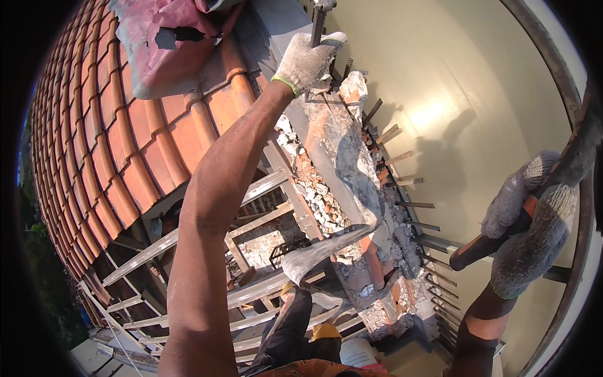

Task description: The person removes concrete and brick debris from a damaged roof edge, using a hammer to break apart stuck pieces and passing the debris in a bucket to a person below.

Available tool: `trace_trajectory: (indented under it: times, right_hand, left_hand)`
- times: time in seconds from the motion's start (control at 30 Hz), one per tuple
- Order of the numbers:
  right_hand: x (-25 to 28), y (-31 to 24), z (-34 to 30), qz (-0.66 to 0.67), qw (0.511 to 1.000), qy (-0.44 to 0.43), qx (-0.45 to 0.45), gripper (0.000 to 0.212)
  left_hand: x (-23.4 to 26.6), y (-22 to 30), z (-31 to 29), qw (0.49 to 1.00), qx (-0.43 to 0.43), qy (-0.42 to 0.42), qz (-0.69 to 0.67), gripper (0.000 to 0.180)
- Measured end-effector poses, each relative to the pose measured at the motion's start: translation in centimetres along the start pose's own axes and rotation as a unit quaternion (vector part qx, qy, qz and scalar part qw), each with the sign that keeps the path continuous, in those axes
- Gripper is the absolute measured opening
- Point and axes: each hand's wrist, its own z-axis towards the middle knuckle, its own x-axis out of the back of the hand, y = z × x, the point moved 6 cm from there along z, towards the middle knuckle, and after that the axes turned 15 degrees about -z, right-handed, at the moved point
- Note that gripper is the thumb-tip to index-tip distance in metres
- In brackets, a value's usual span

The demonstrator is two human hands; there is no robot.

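Observation:
My left hand (309,60), in a white knit glove with a green cuff, reaches far up and is closed round an upright dark metal bar (318,26). A pale lump sits on the bar's top. On the right, my gloved right hand (534,220) is closed on the black and orange handle (493,242) of a tool. The tool's far end runs into the dark rim, so its head cannot be made out. Between my arms lies a broken masonry wall top (342,157), with a bent grey metal strip (326,248) across it.
Orange roof tiles (125,138) slope on the left, below a torn pink sheet (169,50). Rebar stubs (411,204) jut right toward a cream panel (465,81). Open roof framing (264,185) and rubble (317,195) lie lower down. My yellow-tipped shoe (289,288) is near the strip.

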Motion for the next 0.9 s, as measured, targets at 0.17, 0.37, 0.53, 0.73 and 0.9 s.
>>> trace_trajectory:
  times: [0.17,0.37,0.53,0.73,0.9]
  right_hand:
    - [-4.5,-1.0,1.7,-0.108,0.993,-0.001,-0.047,0.026]
    - [-10.8,-4.4,3.4,-0.442,0.809,-0.097,0.375,0.025]
    - [-11.3,-3.5,1.8,-0.433,0.846,-0.085,0.301,0.035]
    - [-11.2,-0.3,0.1,-0.254,0.956,-0.144,0.012,0.019]
    - [-7.7,3.2,-10.2,-0.095,0.96,-0.156,-0.214,0.035]
  left_hand:
    - [-1.6,-0.6,-0.3,1.0,0.028,-0.011,-0.004,0.04]
    - [-3.9,-1.4,-0.9,0.986,0.048,-0.082,0.135,0.049]
    - [-2.4,-0.9,-1.1,0.992,0.094,-0.024,0.077,0.049]
    - [3.2,-2.4,-1.4,0.992,0.02,0.116,-0.043,0.038]
    - [24.3,-7.4,-8.6,0.767,-0.068,0.463,-0.44,0.045]
